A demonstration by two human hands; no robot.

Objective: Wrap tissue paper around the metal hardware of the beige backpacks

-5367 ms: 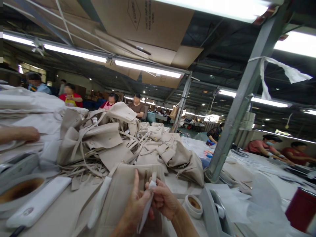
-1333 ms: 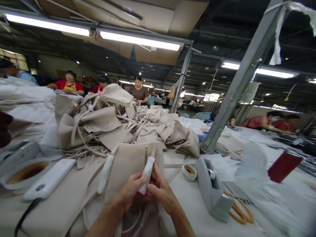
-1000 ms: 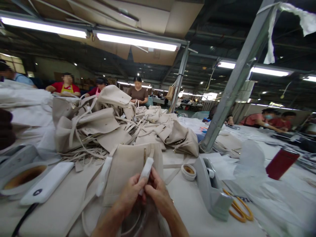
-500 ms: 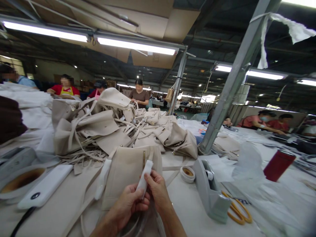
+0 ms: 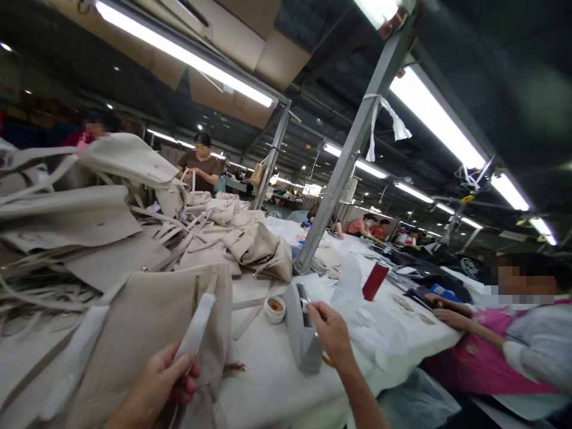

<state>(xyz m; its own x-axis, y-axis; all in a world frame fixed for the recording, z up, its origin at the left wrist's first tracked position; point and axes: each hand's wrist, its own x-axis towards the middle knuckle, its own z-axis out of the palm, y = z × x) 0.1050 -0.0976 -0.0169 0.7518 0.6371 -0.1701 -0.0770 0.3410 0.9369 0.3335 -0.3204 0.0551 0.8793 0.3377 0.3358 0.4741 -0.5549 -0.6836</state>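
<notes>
My left hand (image 5: 172,378) pinches a white wrapping (image 5: 199,322) folded round a strap of the beige bag (image 5: 138,322), which stands in front of me. A second white wrapping (image 5: 75,363) covers the strap on the bag's left side. My right hand (image 5: 329,330) is at the top of the grey tape dispenser (image 5: 297,333), its thumb and fingers closed at the tape end; what they grip is too small to make out. Just left of the dispenser sits a small round roll (image 5: 274,310) with a brown core.
Beige bags (image 5: 250,238) are heaped across the table behind. A metal post (image 5: 344,173) rises beyond the dispenser, with a red box-like object (image 5: 375,281) to its right. At the right, a person in a pink apron (image 5: 482,351) handles dark material.
My right hand has left the white wrapping and moved right to the tape dispenser. My left hand still holds the wrapping. The view has turned right, bringing in the person in pink.
</notes>
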